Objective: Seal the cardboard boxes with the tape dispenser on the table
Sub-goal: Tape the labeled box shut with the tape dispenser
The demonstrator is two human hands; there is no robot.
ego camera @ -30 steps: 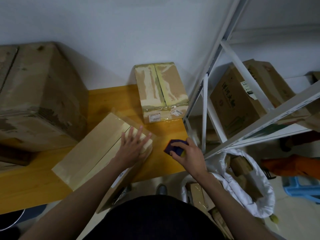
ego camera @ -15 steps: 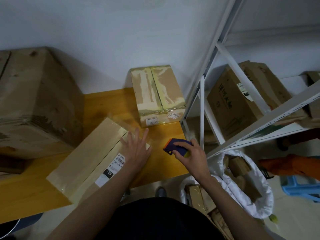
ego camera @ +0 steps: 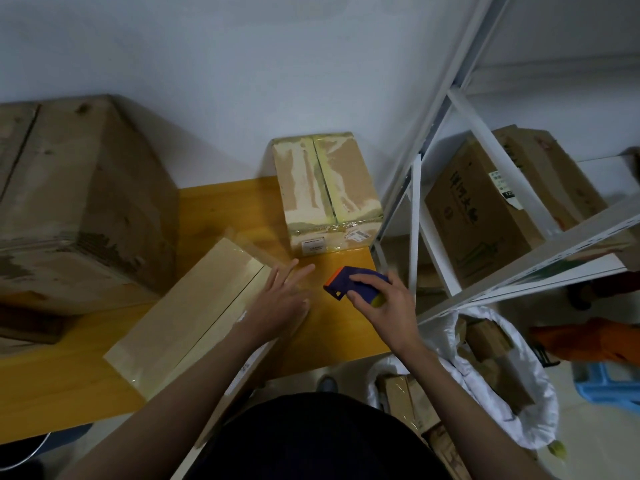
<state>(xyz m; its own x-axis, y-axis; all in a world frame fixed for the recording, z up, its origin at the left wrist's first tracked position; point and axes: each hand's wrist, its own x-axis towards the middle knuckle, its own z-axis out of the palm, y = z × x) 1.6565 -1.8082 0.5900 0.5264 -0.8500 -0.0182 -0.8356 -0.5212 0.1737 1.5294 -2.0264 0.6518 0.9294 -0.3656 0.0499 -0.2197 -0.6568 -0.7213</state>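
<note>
Cardboard, glossy with tape: a flat box (ego camera: 194, 317) lies at the front edge of the yellow surface (ego camera: 221, 216), its centre seam already covered. The person's left hand (ego camera: 280, 303) rests flat, fingers straight, on the box's near corner. The right hand (ego camera: 388, 306) grips a purple dispenser (ego camera: 349, 280) just beside it, above the surface. The strip looks finished; the next move likely calls for pressing the end down. Another taped box (ego camera: 329, 192) stands behind.
</note>
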